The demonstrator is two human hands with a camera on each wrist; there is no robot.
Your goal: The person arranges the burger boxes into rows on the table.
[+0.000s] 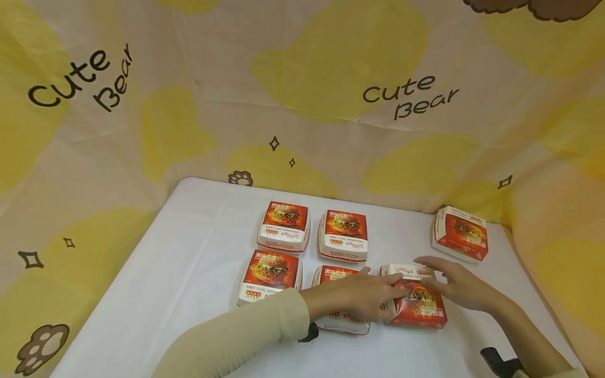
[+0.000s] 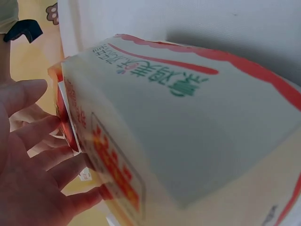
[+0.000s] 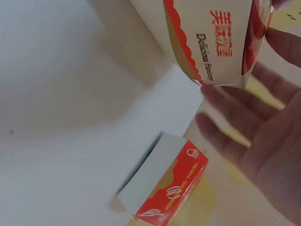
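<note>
A red and white burger box (image 1: 420, 312) lies at the front right of the white table, its printing upside down to me. Across its left side reaches my left hand (image 1: 361, 294), fingers spread and nearly straight over the lid. My right hand (image 1: 460, 286) holds the far right corner, with the thumb on the lid. In the right wrist view, thumb and fingertips meet the edges of the burger box (image 3: 211, 44). The left wrist view has the left fingertips against the box's printed side (image 2: 115, 160). Another burger box (image 1: 340, 325) is partly hidden under my left forearm.
Two burger boxes, one at back left (image 1: 283, 226) and one beside it (image 1: 342, 236), stand behind a front-left box (image 1: 271, 270). A tilted-looking box (image 1: 458, 233) sits near the back right corner. A patterned yellow cloth (image 1: 326, 79) rises behind the table.
</note>
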